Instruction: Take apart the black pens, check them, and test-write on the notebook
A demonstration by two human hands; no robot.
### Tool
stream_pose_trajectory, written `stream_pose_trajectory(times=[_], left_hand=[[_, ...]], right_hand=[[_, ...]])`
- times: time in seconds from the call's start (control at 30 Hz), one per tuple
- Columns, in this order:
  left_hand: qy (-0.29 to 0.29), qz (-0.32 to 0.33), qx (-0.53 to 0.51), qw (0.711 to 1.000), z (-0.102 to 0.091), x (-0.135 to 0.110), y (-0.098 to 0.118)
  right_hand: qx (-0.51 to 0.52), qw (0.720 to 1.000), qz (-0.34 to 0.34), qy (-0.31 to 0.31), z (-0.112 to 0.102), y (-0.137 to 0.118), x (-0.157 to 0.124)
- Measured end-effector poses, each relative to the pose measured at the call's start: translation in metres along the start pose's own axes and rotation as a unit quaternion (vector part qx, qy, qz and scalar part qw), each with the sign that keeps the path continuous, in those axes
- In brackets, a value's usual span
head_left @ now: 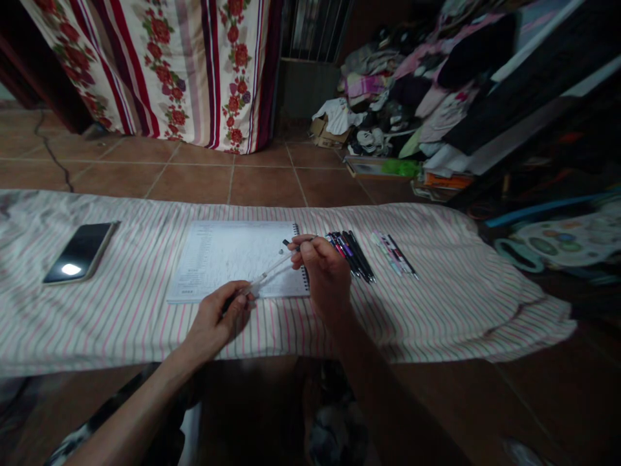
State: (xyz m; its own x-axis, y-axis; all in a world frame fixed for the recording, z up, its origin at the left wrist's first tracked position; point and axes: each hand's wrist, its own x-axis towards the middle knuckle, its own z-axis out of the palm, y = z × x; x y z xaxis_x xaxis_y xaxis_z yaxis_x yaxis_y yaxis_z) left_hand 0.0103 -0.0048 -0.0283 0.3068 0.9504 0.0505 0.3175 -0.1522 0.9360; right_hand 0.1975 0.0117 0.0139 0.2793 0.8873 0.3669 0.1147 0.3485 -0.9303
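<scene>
My left hand [220, 318] is closed around the lower end of a thin white pen [270, 270], just below the bottom edge of a spiral notebook [228, 259]. My right hand [323, 268] pinches the pen's upper end beside the notebook's spiral binding, with a small dark cap at its fingertips. The pen slants across the notebook's lower right corner. A row of several dark pens [350, 255] lies just right of my right hand, and a smaller group of light pens [394, 254] lies further right. All rest on a pink-striped cloth [436, 298].
A black smartphone [80, 252] lies on the cloth at the left. Beyond the cloth is brown tiled floor [204, 181], a floral striped curtain [194, 65] and a heap of clothes and boxes [398, 97] at the right. A paint palette [563, 243] sits at the far right.
</scene>
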Motion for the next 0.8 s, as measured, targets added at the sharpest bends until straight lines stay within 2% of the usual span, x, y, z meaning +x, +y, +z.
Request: stream_pose_trajectory(times=[0.47, 0.8], left_hand=[[-0.008, -0.015, -0.016, 1.0, 0.002, 0.0, 0.0], [-0.011, -0.015, -0.027, 0.999, 0.002, 0.001, 0.008]], right_hand=[[-0.012, 1.0, -0.006, -0.006, -0.002, -0.001, 0.0], [0.024, 0.998, 0.012, -0.049, -0.001, 0.004, -0.001]])
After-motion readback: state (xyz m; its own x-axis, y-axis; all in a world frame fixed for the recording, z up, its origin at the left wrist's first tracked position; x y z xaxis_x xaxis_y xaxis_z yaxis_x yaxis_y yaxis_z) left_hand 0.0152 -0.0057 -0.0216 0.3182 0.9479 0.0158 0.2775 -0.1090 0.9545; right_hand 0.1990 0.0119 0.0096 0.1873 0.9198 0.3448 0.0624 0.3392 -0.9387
